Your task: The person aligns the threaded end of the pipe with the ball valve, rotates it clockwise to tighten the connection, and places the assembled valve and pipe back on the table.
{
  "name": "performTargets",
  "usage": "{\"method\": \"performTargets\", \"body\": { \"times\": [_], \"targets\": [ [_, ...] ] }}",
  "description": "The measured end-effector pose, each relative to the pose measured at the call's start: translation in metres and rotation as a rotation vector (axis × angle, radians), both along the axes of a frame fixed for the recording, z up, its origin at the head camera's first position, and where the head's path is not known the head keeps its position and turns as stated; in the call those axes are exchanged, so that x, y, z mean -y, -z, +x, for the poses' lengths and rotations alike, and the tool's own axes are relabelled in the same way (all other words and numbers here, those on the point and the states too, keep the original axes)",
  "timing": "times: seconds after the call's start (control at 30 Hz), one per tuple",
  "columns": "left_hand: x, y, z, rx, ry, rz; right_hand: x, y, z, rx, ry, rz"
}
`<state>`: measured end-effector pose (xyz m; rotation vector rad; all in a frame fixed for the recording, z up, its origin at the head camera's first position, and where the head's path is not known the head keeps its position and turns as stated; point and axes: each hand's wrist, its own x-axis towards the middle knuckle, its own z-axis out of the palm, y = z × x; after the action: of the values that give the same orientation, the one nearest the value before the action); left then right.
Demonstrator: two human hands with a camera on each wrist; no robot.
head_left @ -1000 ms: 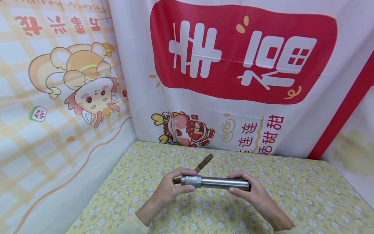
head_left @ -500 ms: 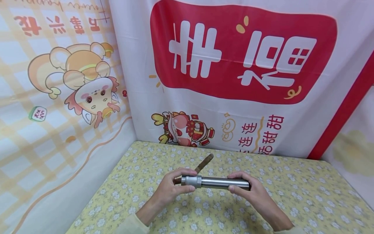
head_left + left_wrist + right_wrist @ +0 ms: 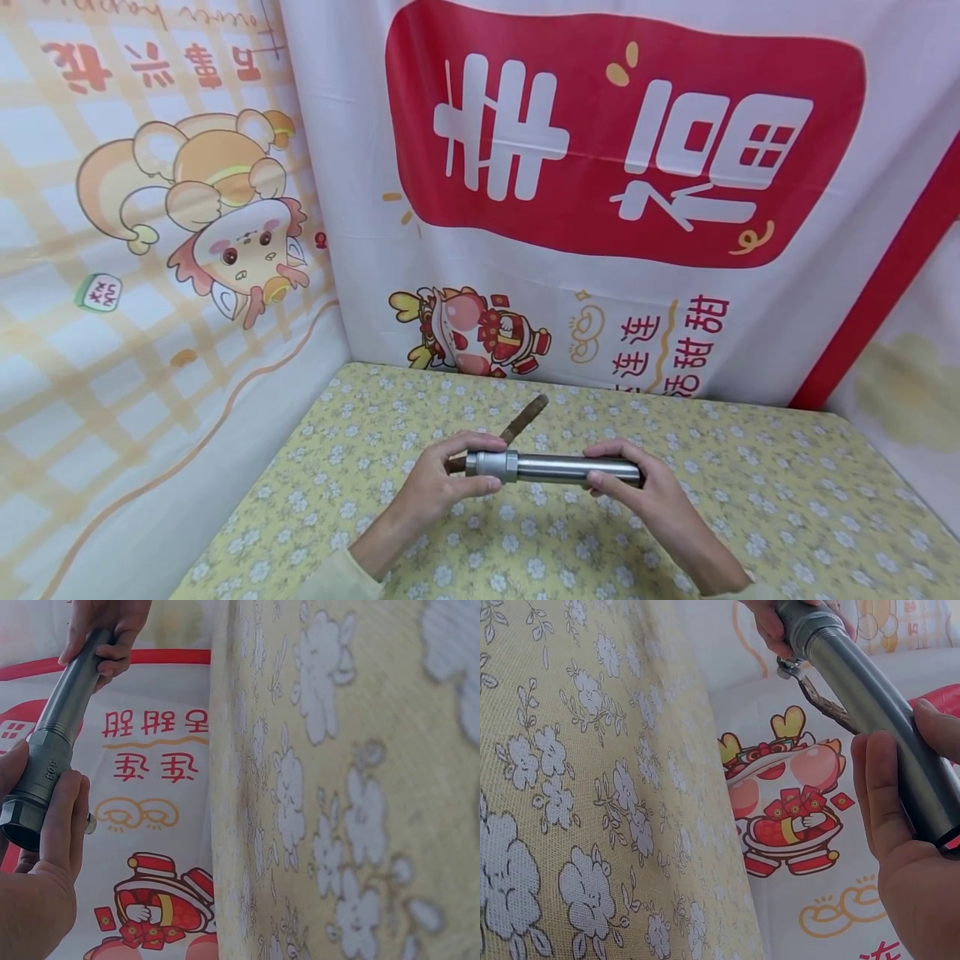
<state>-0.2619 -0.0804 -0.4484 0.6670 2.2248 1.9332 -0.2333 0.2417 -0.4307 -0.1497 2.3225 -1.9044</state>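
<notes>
In the head view my left hand grips a metal ball valve, fingers over it and thumb along its near side. A brown lever handle sticks up and away from the valve. My right hand holds a smooth steel pipe near its far right end. Pipe and valve are in line, joined end to end, roughly level above the table. The left wrist view shows thread on the pipe just outside the hexagonal end of the valve body. Raised digits mark that body.
Below the hands lies a table with a yellow floral cloth. A printed white and red hanging closes off the back. Another printed sheet hangs along the left side.
My right thumb and fingers have shifted slightly on the pipe, and a fingertip now shows beneath it. The left hand and the valve stay where they were.
</notes>
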Motion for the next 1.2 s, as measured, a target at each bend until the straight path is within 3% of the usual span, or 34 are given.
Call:
{"method": "performTargets", "body": {
  "times": [0.57,1.2],
  "targets": [
    [0.0004,-0.0007,0.0002,0.020,-0.007,0.002,-0.0042,-0.0006,0.0020,-0.074,-0.105,0.052],
    [0.0007,-0.0008,0.0005,0.012,-0.003,0.003,-0.0050,-0.0001,0.0011,-0.081,-0.093,0.066]
  ]
}}
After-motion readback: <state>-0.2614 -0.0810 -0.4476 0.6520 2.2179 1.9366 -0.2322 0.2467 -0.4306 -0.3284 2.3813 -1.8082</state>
